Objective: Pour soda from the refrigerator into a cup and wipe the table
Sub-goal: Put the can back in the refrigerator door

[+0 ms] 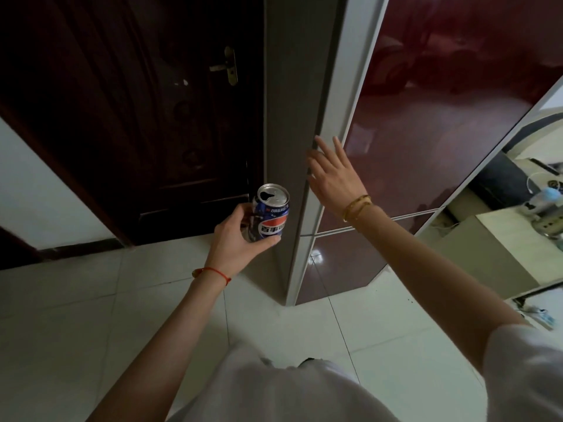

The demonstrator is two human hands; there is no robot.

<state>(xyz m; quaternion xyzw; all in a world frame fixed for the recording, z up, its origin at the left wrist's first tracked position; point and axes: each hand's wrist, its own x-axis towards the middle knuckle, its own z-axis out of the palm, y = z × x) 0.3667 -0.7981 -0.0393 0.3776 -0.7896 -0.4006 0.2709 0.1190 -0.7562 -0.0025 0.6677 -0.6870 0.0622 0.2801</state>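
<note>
While the left hand (240, 236) wraps its fingers round the body of the soda can (272, 214), thumb under its lower edge, the head view shows the can upright with its top already open. It looks light, thin-walled, easily dented and likely slick; a mid-body hold suits it. Fingers straight and spread, the right hand (333, 175) presses the refrigerator door (426, 132) edge.

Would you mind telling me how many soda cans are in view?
1: the can, held upright in the left hand beside the fridge. Others may sit hidden inside.
</note>
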